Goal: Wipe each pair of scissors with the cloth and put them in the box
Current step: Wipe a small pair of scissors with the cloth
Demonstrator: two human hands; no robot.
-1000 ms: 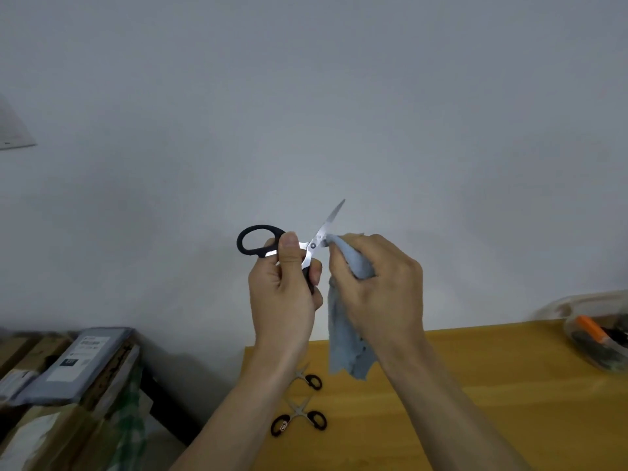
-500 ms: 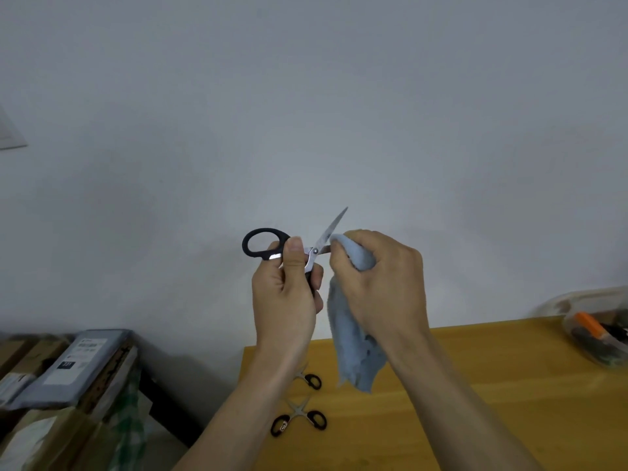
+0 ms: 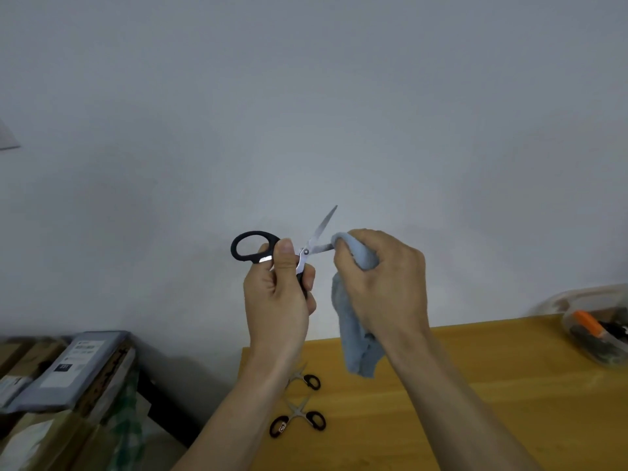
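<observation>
Right hand (image 3: 384, 283) pinching cloth (image 3: 356, 338) farther along scissors (image 3: 272, 249) blade, left hand (image 3: 277, 300) still gripping handle

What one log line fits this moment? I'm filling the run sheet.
left hand: grips black-handled steel scissors, blades open | right hand: wipes lower blade with light blue cloth | clear plastic box: on wooden table

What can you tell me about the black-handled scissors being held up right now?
The scissors have black looped handles and shiny metal blades, spread open. They are held up in front of the wall. The left hand grips the handles; the right hand pinches one blade through the blue cloth. The other blade points up, bare.
</observation>
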